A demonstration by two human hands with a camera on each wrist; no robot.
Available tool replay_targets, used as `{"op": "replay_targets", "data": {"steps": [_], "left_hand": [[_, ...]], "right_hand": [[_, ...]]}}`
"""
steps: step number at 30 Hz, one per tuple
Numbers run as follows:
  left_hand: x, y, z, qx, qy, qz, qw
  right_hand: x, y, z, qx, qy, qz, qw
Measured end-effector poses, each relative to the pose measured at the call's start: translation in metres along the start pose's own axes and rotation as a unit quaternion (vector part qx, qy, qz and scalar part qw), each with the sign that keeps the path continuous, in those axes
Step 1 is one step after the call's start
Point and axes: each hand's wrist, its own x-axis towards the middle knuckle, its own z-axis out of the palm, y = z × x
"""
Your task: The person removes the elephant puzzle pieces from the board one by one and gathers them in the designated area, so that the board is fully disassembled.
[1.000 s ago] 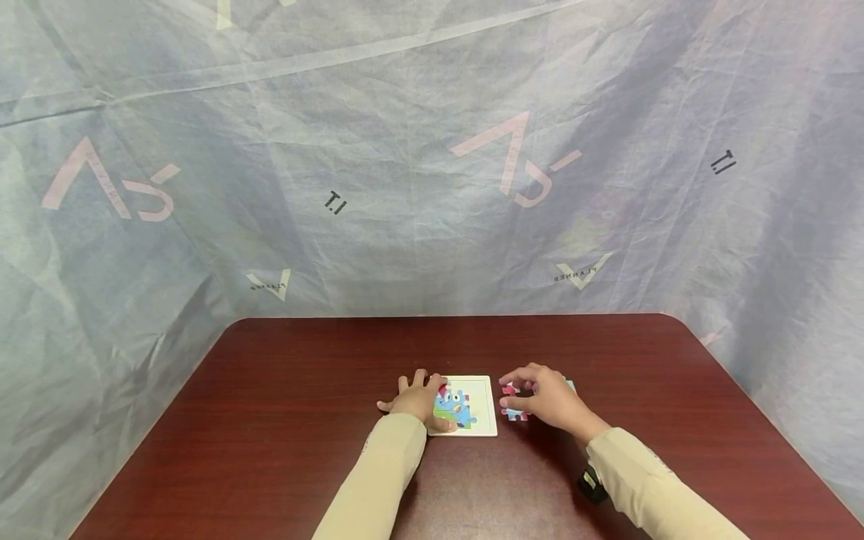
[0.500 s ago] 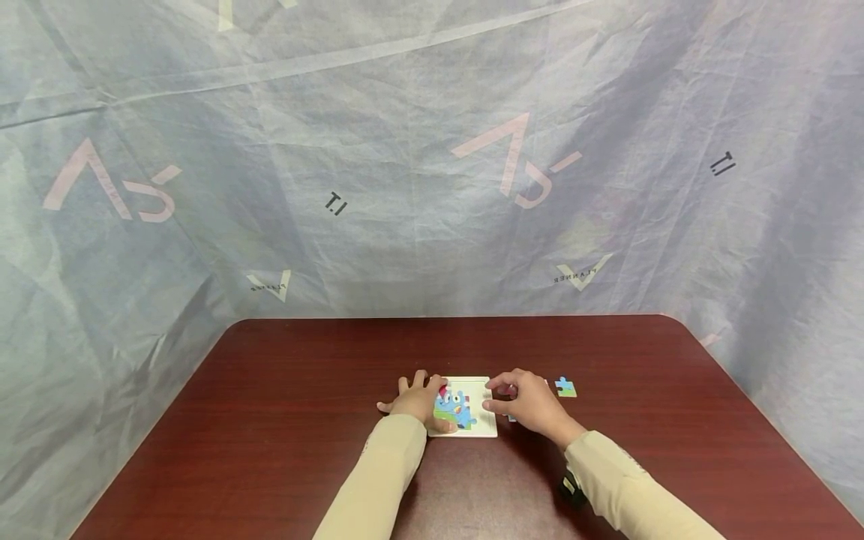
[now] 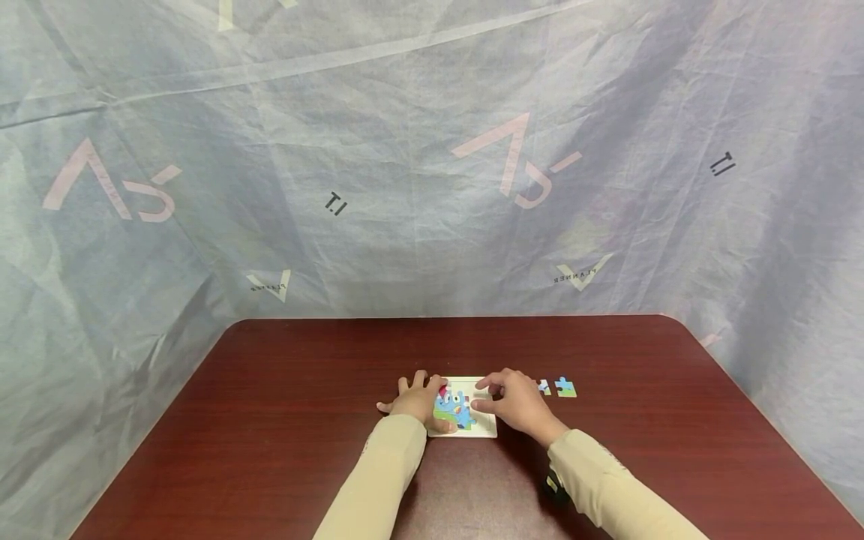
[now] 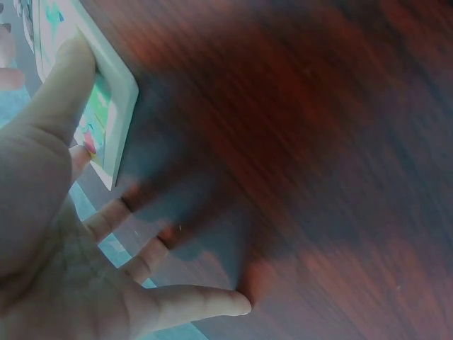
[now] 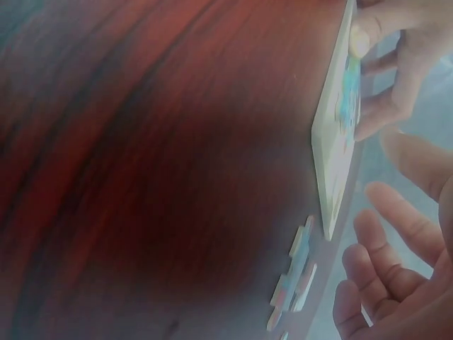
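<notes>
My left hand [image 3: 414,405] lies spread at the left side of a white puzzle tray [image 3: 484,427]. Its thumb [image 4: 74,60] rests on the tray's near edge, and the other fingers are splayed, some over the table. Joined jigsaw pieces [image 3: 454,409] in the tray show a blue cartoon figure on green. Over the tray's right part hovers my right hand [image 3: 518,401], its thumb and index finger apart, with nothing visible between them. In the right wrist view that hand [image 5: 396,262] has loosely bent fingers near the tray's corner [image 5: 328,227].
To the right of my right hand lie a blue and green jigsaw piece [image 3: 565,387] and a partly hidden one [image 3: 544,387]. Loose pieces [image 5: 291,273] lie beside the tray in the right wrist view. Grey cloth [image 3: 418,187] hangs behind the dark red table [image 3: 304,420].
My right hand has moved left, from above the loose pieces to above the tray's right part, uncovering pieces at the right. The left hand and tray have stayed in place.
</notes>
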Motion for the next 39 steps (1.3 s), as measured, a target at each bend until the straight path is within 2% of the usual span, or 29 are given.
{"op": "replay_targets", "data": {"steps": [7, 16, 22, 27, 33, 39], "left_hand": [[-0.002, -0.001, -0.001, -0.002, -0.002, 0.005, 1.0000], [0.000, -0.001, -0.001, 0.000, -0.005, 0.003, 1.0000], [0.016, -0.010, 0.013, 0.014, 0.004, 0.002, 0.9999], [0.017, -0.011, 0.015, 0.014, 0.006, 0.002, 0.9999], [0.007, -0.005, 0.006, 0.007, 0.001, 0.003, 1.0000], [0.004, -0.003, 0.004, 0.008, 0.000, 0.003, 1.0000]], "right_hand": [[0.001, -0.009, 0.008, -0.006, -0.002, 0.010, 0.9999], [0.004, -0.015, 0.014, -0.103, -0.009, -0.009, 0.9946], [0.006, -0.014, 0.016, -0.135, -0.013, -0.030, 0.9904], [0.008, -0.014, 0.017, -0.131, -0.013, -0.038, 0.9906], [0.009, -0.014, 0.018, -0.123, -0.015, -0.033, 0.9917], [0.009, -0.013, 0.018, -0.115, -0.011, -0.036, 0.9926]]}}
